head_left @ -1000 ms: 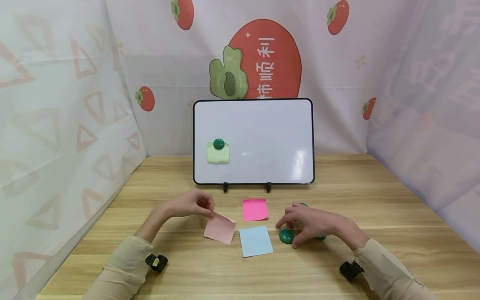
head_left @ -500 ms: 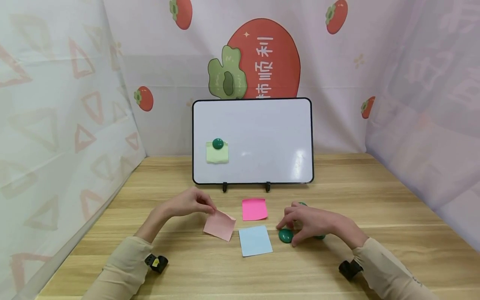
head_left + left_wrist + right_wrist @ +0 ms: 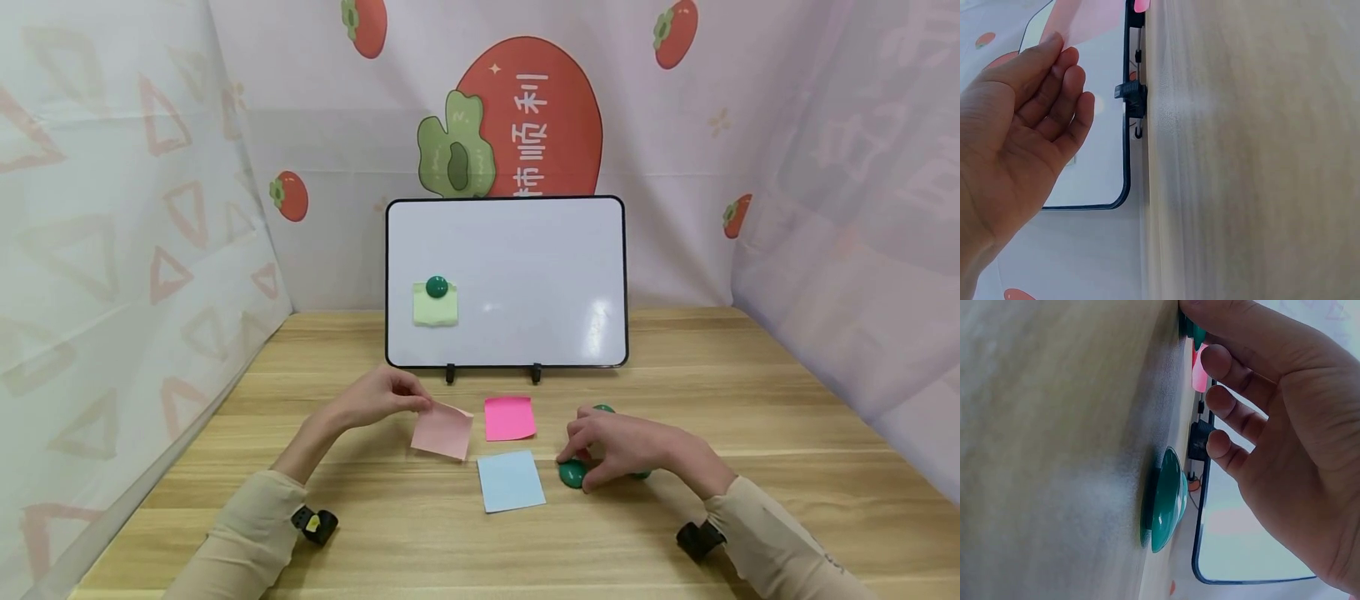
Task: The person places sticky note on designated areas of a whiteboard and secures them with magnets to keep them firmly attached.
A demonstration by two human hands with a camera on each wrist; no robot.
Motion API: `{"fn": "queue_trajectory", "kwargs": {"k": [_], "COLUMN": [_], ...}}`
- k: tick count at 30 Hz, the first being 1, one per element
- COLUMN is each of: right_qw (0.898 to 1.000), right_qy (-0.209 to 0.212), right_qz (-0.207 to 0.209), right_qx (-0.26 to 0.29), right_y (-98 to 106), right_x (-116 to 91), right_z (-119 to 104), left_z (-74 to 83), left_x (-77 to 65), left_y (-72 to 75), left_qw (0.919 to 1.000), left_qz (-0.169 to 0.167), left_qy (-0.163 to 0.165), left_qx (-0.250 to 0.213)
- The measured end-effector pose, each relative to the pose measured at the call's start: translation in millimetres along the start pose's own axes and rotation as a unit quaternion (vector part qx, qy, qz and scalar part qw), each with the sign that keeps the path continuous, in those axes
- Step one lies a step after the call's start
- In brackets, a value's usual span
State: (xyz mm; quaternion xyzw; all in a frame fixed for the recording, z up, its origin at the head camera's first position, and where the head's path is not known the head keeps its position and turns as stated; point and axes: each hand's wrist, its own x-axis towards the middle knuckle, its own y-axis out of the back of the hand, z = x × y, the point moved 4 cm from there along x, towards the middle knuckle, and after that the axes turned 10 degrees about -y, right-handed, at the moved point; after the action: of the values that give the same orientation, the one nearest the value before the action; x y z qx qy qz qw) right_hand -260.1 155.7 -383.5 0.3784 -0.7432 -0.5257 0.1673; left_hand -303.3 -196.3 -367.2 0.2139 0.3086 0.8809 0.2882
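My left hand [image 3: 381, 397] pinches a light pink sticky note [image 3: 442, 432] by its upper left corner, lifted off the table. In the left wrist view the pink note [image 3: 1088, 22] runs up from the thumb and fingertip, with the other fingers loosely curled. On the right, my right hand [image 3: 626, 443] has its thumb and index finger at opposite sides of a round green magnet [image 3: 572, 474] on the table. The right wrist view shows only part of that magnet [image 3: 1199, 337] beside the thumb. Two further green magnets lie by this hand, partly hidden.
A whiteboard [image 3: 517, 267] stands behind on black feet, bearing a pale green note [image 3: 435, 312] under a green magnet [image 3: 437, 287]. Bright pink [image 3: 510, 418] and light blue [image 3: 512, 482] sticky notes lie between the hands on the wooden table [image 3: 450, 558].
My left hand has risen slightly toward the whiteboard, lifting the light pink note with it. My right index finger has closed in on the green magnet.
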Motion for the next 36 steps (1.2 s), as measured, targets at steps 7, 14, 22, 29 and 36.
{"fn": "queue_trajectory", "kwargs": {"k": [7, 14, 22, 29, 36], "right_qw": [1.000, 1.000, 1.000, 0.999, 0.998], "right_qy": [0.012, 0.018, 0.017, 0.014, 0.029], "right_qz": [0.007, 0.009, 0.004, 0.016, 0.041], "right_qx": [0.004, 0.010, 0.024, 0.039, 0.045], "right_y": [0.7, 0.5, -0.1, 0.0, 1.8], "right_x": [-0.7, 0.6, 1.8, 2.4, 2.8], "right_z": [-1.5, -0.1, 1.4, 3.1, 4.1], "left_z": [3.8, 3.9, 9.4, 18.5, 21.2], "left_x": [7.1, 20.9, 44.6, 68.5, 89.8], "left_y": [1.1, 6.9, 11.9, 13.4, 18.6], "left_qw": [0.9996, 0.9982, 0.9977, 0.9965, 0.9945], "left_qz": [0.024, 0.055, 0.065, 0.075, 0.096], "left_qy": [-0.006, -0.008, -0.014, -0.035, -0.035], "left_qx": [0.011, 0.020, 0.009, 0.016, 0.026]}}
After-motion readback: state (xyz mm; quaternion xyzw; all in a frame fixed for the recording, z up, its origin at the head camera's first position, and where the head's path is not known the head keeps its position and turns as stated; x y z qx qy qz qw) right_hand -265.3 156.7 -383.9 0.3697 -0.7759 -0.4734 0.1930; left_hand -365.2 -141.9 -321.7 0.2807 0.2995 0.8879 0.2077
